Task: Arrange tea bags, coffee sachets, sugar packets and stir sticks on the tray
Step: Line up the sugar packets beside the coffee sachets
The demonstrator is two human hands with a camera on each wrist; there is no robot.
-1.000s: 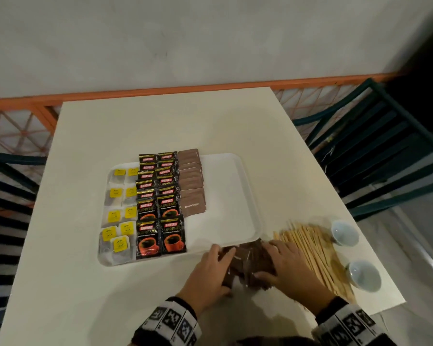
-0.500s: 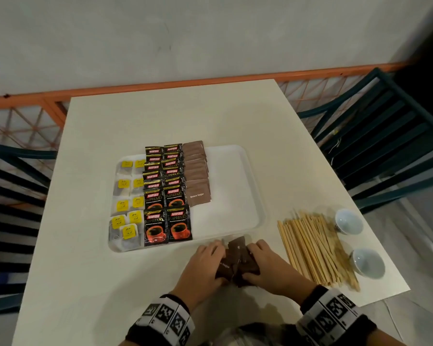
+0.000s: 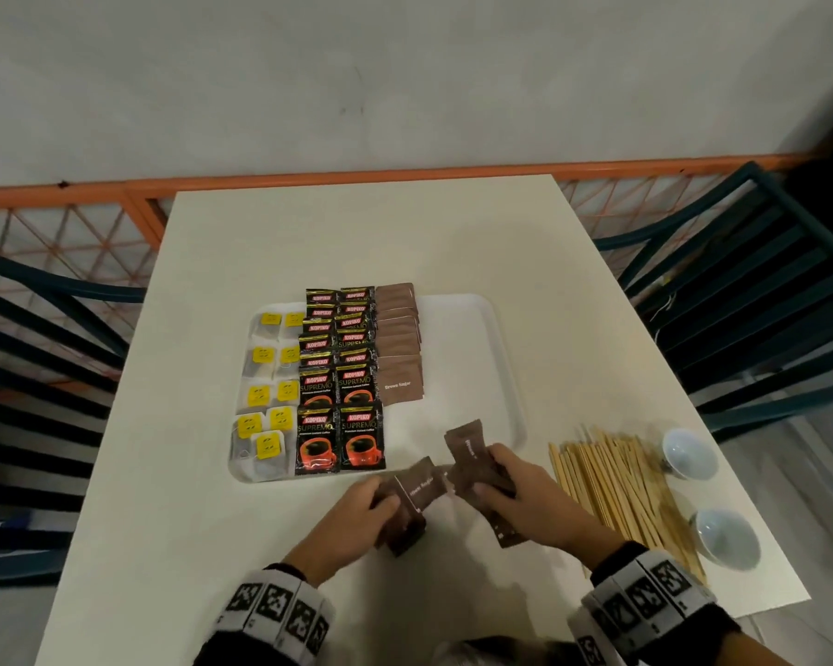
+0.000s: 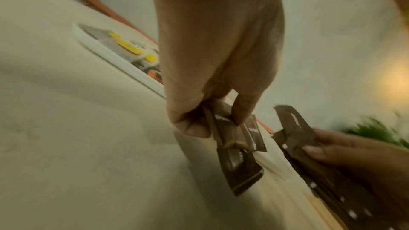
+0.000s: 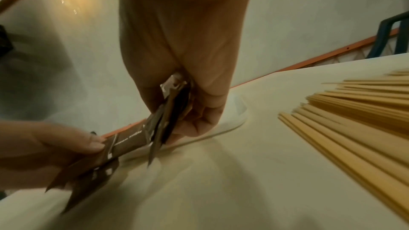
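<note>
A white tray (image 3: 472,338) holds yellow-tagged tea bags (image 3: 266,391) at its left, black coffee sachets (image 3: 337,386) in two columns, and a column of brown sugar packets (image 3: 399,348). Just in front of the tray, my left hand (image 3: 357,514) grips a small bunch of brown sugar packets (image 3: 412,497), seen close in the left wrist view (image 4: 234,146). My right hand (image 3: 510,492) grips another bunch of sugar packets (image 3: 470,456), edge-on in the right wrist view (image 5: 168,111). Wooden stir sticks (image 3: 616,483) lie fanned on the table right of my right hand.
Two small white cups (image 3: 688,456) (image 3: 724,538) lie beyond the sticks near the table's right edge. Dark green chairs (image 3: 751,290) flank the white table (image 3: 357,233) on both sides. An orange railing runs behind it. The tray's right half is bare.
One bundle of sugar packets, held by both hands together, is now split: each hand holds its own bunch and they have moved apart. The right hand's bunch is raised toward the tray.
</note>
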